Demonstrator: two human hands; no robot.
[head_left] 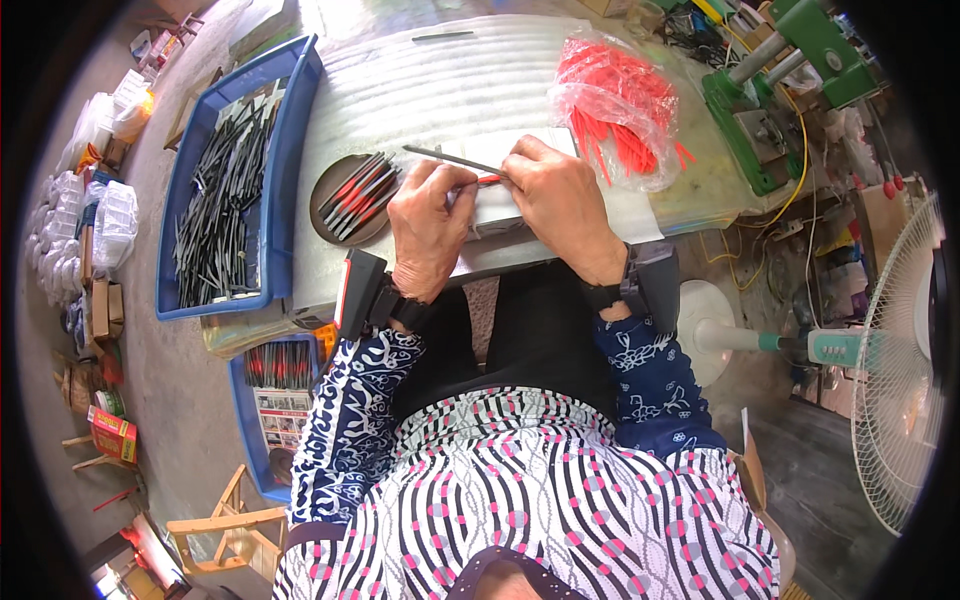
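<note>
My left hand point(432, 212) and my right hand point(562, 190) meet close together over a white block point(500, 203) at the table's near edge, both closed in a pinch. A thin black rod point(445, 157) runs from my right fingers leftward, passing above the left hand. Between the fingertips shows a short piece of red sleeve point(489, 179), pinched by the left fingers; how it meets the rod is hidden. Beside my left hand, a round brown dish point(320, 190) holds several black rods with red sleeves point(358, 198). A clear bag of red sleeves point(620, 105) lies beyond my right hand.
A blue crate point(309, 75) full of black rods stands left on the foam-covered table point(480, 80). One loose rod point(443, 36) lies at the far side. Below left sits another blue crate point(250, 440). Right are a green press point(745, 130) and a standing fan point(905, 370).
</note>
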